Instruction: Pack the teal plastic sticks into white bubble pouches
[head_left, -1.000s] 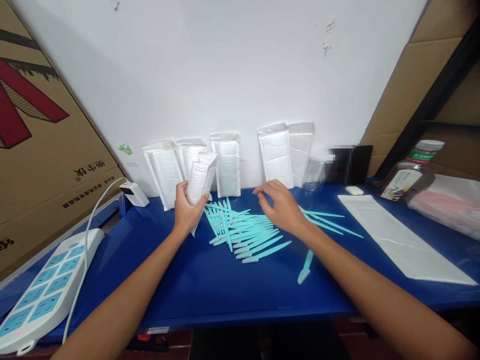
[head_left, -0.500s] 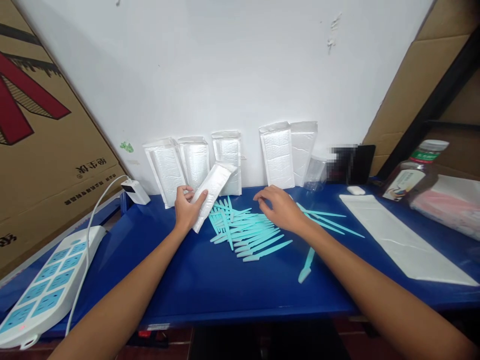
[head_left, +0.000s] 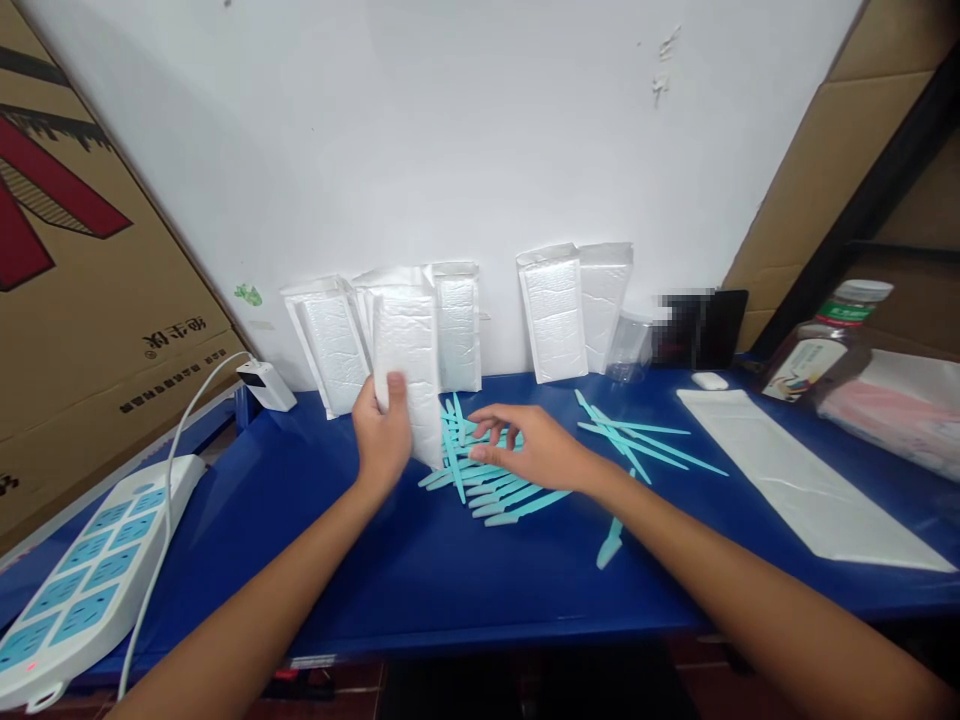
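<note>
My left hand (head_left: 382,440) grips a white padded envelope (head_left: 412,345) upright, thumb across its front. The envelope stands in front of the row at the wall and covers part of it. My right hand (head_left: 540,445) is open, fingers parted and curved, over a pile of turquoise eyebrow razors (head_left: 499,490); nothing shows between its fingers. The hand hides part of the pile. A few more razors (head_left: 630,435) lie crossed to its right, and a separate razor (head_left: 611,545) lies nearer the front.
Padded envelopes lean on the wall at left (head_left: 334,340) and right (head_left: 553,315). A flat white envelope (head_left: 810,470) lies at right, near a bottle (head_left: 817,345). A clear jar (head_left: 630,345) stands behind. On the left are a power strip (head_left: 97,570) and a white charger (head_left: 266,385).
My left hand has turned the envelope from a slant to upright. My right hand has moved left and down over the razor pile, its fingers more spread.
</note>
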